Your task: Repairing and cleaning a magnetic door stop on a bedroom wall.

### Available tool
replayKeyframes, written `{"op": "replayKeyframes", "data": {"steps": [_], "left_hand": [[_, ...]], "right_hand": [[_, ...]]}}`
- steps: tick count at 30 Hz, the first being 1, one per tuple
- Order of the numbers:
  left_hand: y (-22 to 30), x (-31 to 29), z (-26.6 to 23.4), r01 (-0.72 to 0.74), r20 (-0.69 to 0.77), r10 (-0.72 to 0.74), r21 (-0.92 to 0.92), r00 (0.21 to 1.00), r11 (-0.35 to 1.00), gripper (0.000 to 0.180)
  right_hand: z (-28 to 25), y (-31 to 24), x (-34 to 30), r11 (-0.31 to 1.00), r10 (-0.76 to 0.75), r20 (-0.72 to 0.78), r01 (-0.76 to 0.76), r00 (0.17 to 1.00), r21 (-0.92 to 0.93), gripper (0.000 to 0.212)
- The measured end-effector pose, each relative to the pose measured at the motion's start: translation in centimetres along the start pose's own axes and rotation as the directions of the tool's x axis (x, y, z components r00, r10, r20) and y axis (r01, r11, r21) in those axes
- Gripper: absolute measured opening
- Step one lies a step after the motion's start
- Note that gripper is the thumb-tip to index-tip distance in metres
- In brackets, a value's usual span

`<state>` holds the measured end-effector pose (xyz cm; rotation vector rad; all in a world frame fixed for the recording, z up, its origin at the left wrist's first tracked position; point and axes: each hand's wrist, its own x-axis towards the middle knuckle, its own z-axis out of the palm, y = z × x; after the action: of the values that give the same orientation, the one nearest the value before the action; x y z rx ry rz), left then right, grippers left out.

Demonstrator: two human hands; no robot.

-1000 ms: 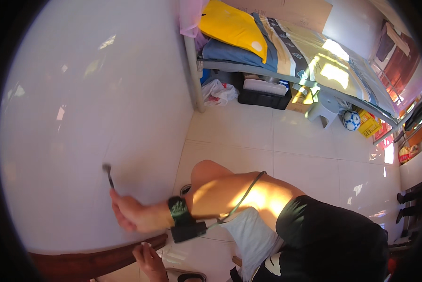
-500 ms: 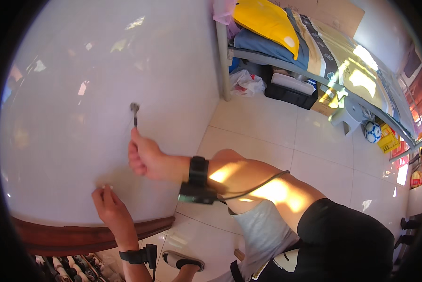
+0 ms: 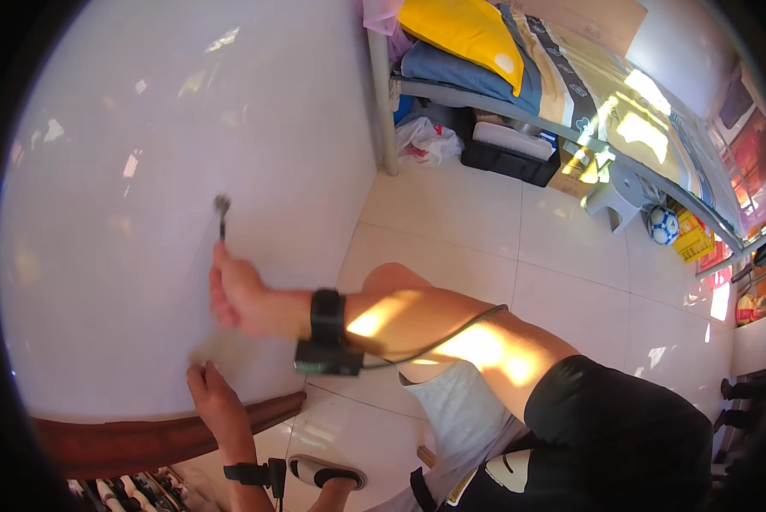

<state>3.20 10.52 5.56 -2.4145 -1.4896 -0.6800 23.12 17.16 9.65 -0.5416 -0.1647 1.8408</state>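
Note:
My right hand (image 3: pixel 240 299) is closed around the thin handle of a small hammer (image 3: pixel 222 206). Its dark head points up, close against the glossy white wall (image 3: pixel 144 128). A black band with a small device and a cable sits on that wrist. Below it, my left hand (image 3: pixel 211 391) reaches up from the lower edge with its fingertips against the wall, just above the brown skirting (image 3: pixel 144 439). I cannot tell whether those fingers pinch anything. A black strap is on the left wrist as well.
A metal-framed bed (image 3: pixel 519 111) with a yellow pillow (image 3: pixel 464 30) and a striped blanket stands at the back right. Under it are a black box (image 3: pixel 511 158) and a white plastic bag (image 3: pixel 430 138). A white stool (image 3: pixel 612 200), a ball (image 3: pixel 663 224) and a sandal (image 3: pixel 327 471) are on the tiled floor.
My left hand has come up from the lower edge to touch the wall. My right hand raised the hammer, then shifted slightly left and down over the last half second.

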Motion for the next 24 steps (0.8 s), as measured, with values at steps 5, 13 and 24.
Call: {"op": "replayKeyframes", "data": {"steps": [5,13,24], "left_hand": [[-1.0,-2.5,3.9,-0.042,0.126,0.04,0.014,0.991,0.999,0.016],[-3.4,-6.9,5.1,0.046,0.258,-0.039,-0.019,0.965,0.999,0.014],[-1.8,-4.6,5.6,0.38,0.251,-0.295,-0.435,0.922,0.816,0.022]], "right_hand": [[-2.0,0.0,0.5,0.999,0.002,-0.053,0.0,0.999,0.033,0.053],[-1.0,7.0,-1.8,0.971,0.133,-0.068,-0.144,0.989,-0.189,0.052],[-1.3,10.2,-0.6,0.884,-0.09,-0.08,0.042,0.993,-0.466,0.062]]}}
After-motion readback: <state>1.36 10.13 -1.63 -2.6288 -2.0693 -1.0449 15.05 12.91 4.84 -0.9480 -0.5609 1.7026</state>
